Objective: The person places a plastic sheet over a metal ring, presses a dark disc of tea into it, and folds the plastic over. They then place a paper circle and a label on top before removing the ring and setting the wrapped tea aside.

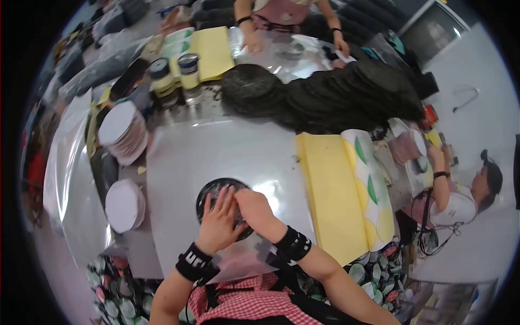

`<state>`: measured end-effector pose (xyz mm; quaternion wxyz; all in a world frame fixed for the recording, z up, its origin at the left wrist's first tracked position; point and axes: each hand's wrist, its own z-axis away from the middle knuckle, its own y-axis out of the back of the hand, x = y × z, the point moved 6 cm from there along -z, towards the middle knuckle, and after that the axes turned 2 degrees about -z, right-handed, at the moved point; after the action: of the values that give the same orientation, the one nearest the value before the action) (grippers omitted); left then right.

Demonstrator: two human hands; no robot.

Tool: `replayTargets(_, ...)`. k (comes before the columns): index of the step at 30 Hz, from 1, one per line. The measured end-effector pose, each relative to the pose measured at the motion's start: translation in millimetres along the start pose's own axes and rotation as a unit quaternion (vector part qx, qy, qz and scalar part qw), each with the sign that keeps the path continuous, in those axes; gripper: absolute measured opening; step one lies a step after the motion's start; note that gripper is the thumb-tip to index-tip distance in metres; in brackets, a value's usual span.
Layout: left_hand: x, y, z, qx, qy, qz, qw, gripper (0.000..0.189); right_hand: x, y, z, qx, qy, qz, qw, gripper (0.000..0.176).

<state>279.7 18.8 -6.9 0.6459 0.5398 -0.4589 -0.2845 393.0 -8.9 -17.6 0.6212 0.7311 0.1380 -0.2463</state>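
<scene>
a round black disc [216, 184] with a glossy, seemingly crinkled top lies on a smooth grey sheet [181, 157], under the left hand [215, 225], fingers spread, and the bent right hand [257, 210], whose hidden fingertips leave any pinch impossible to tell. uneven pressure could skid it over the slick surface or crease its film-like top. beyond sit rough, dark, overlapping rounds [319, 100]; rightward, flat yellow paper [331, 189].
</scene>
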Motion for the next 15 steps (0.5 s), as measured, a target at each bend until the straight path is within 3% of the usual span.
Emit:
replayTargets(2, 3.5, -0.2, 1.5, -0.018, -0.007, 0.013, 1.0, 0.083, 19.4, 61.2, 18.3, 0.066, -0.037, -0.197, 0.977, 0.009)
replayTargets(3, 2.3, -1.8, 0.5, -0.018, -0.005, -0.001, 1.0, 0.083, 46.5, 102.0, 42.7, 0.189, -0.099, -0.19, 0.958, 0.009)
replayTargets(4, 1.5, -2.9, -1.2, -0.015, 0.001, -0.014, 1.0, 0.083, 102.0, 123.5, 72.2, 0.268, -0.107, 0.018, 0.957, 0.018)
replayTargets(5, 3.3, -3.7, -1.5, -0.014, -0.002, -0.009, 1.0, 0.083, 159.9, 151.8, 107.7, 0.261, -0.19, 0.113, 0.94, 0.027)
replayTargets(6, 3.8, -4.0, -0.5, -0.025, -0.001, -0.013, 1.0, 0.084, 223.4, 173.6, 154.4, 0.277, -0.27, 0.234, 0.892, 0.032)
replayTargets(7, 2.6, -1.9, -2.0, -0.03, 0.001, -0.019, 0.999, 0.084, 242.8, 198.2, 191.5, 0.277, -0.331, 0.348, 0.832, 0.038)
replayTargets(9, 4.4, 2.0, -4.2, -0.034, -0.001, -0.018, 0.999, 0.084, 275.3, 201.8, 232.2, 0.319, -0.221, 0.391, 0.834, 0.036)
replayTargets(10, 5.3, 2.1, -4.3, -0.035, 0.002, -0.019, 0.999, 0.085, 278.6, 212.7, 234.1, 0.318, -0.221, 0.391, 0.835, 0.036)
replayTargets(12, 6.4, 1.2, -3.1, -0.022, -0.001, -0.032, 0.999, 0.083, 297.2, 221.5, 241.3, 0.247, -0.367, 0.213, 0.871, 0.039)
replayTargets(13, 6.4, 0.8, -2.7, -0.026, -0.007, -0.037, 0.999, 0.083, 310.4, 227.6, 245.8, 0.25, -0.374, 0.208, 0.869, 0.039)
replayTargets(15, 7.4, 1.3, -2.6, -0.02, -0.004, -0.037, 0.999, 0.083, 352.8, 245.2, 265.1, 0.367, -0.364, -0.044, 0.855, 0.033)
